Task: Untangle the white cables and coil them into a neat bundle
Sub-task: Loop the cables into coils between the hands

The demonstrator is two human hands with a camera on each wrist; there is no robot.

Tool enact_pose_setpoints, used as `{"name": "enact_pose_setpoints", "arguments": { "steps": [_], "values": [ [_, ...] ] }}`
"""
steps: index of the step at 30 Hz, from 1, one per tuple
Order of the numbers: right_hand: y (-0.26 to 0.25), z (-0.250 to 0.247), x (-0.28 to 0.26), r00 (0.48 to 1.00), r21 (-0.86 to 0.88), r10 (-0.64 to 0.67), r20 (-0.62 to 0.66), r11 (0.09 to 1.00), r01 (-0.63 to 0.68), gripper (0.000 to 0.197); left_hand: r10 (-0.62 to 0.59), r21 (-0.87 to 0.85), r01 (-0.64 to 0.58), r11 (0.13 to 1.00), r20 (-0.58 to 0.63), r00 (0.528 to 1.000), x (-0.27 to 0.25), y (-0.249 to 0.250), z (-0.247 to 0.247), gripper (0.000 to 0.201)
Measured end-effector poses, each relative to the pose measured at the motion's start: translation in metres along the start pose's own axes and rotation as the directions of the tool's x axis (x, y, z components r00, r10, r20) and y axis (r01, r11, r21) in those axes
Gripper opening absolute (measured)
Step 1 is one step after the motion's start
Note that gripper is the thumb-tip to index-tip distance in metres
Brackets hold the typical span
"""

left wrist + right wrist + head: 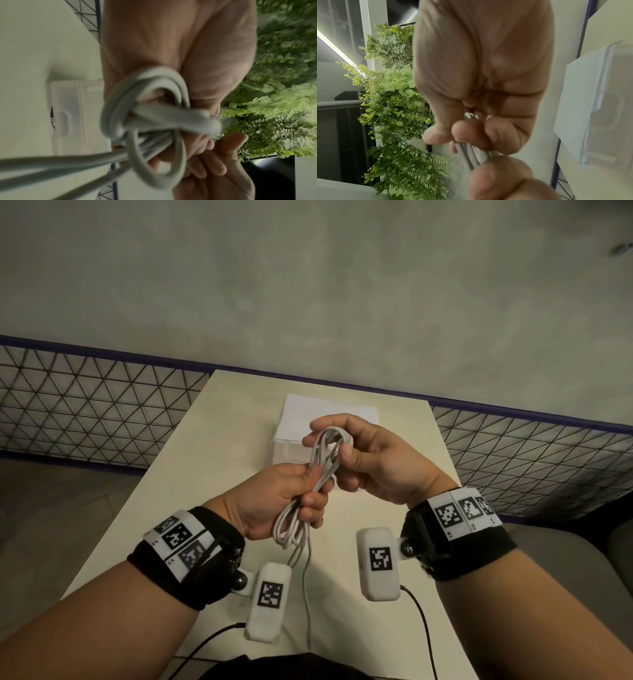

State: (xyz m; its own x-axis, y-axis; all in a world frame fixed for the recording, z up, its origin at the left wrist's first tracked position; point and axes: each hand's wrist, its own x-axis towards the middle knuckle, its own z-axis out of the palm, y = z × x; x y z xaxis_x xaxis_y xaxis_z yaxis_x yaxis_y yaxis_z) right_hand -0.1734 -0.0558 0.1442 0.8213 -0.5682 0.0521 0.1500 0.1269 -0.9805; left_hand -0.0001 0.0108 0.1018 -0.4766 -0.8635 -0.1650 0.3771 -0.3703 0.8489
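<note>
A bundle of white cable [320,470] is held in the air above the table, folded into several long loops. My left hand [284,501] grips the middle of the loops, fingers curled round them. My right hand [346,446] holds the top bend of the loops between thumb and curled fingers. The lower loops [291,529] hang below my left hand, and one loose end [307,594] trails down toward my body. In the left wrist view the cable loops [145,112] fill the middle, blurred. In the right wrist view the cable strands [476,155] pass between my fingertips.
A white box [325,419] stands on the cream table [212,446] just beyond my hands. A wire mesh fence with a blue rail [85,412] runs behind the table. Leafy green plants [397,108] show in both wrist views.
</note>
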Motion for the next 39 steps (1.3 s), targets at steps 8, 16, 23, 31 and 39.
{"name": "enact_pose_setpoints", "arguments": {
  "steps": [8, 16, 23, 31, 39],
  "values": [
    [-0.002, -0.001, 0.002, 0.996, 0.081, -0.088, 0.027, 0.993, 0.086, 0.011, -0.030, -0.075, 0.039, 0.996, 0.123, 0.992, 0.001, 0.008, -0.001, 0.058],
    [0.004, 0.009, 0.005, 0.981, -0.046, -0.113, -0.155, 0.993, 0.107, 0.034, 0.032, -0.043, -0.030, 0.999, 0.053, 0.998, 0.003, 0.014, 0.003, 0.022],
    [0.051, 0.016, -0.003, 0.988, -0.187, 0.153, -0.033, 0.970, -0.157, 0.086, 0.259, -0.341, -0.291, 0.894, -0.137, 0.956, 0.008, 0.027, -0.003, 0.021],
    [0.040, 0.007, -0.010, 0.920, -0.444, 0.127, -0.372, 0.846, -0.296, 0.023, 0.247, -0.239, -0.342, 0.909, -0.353, 0.902, 0.007, 0.025, -0.014, 0.031],
    [0.052, 0.021, -0.010, 0.919, -0.684, 0.089, -0.383, 0.641, -0.348, 0.023, 0.170, -0.451, -0.466, 0.761, -0.554, 0.815, 0.021, 0.033, -0.016, 0.034]
  ]
}}
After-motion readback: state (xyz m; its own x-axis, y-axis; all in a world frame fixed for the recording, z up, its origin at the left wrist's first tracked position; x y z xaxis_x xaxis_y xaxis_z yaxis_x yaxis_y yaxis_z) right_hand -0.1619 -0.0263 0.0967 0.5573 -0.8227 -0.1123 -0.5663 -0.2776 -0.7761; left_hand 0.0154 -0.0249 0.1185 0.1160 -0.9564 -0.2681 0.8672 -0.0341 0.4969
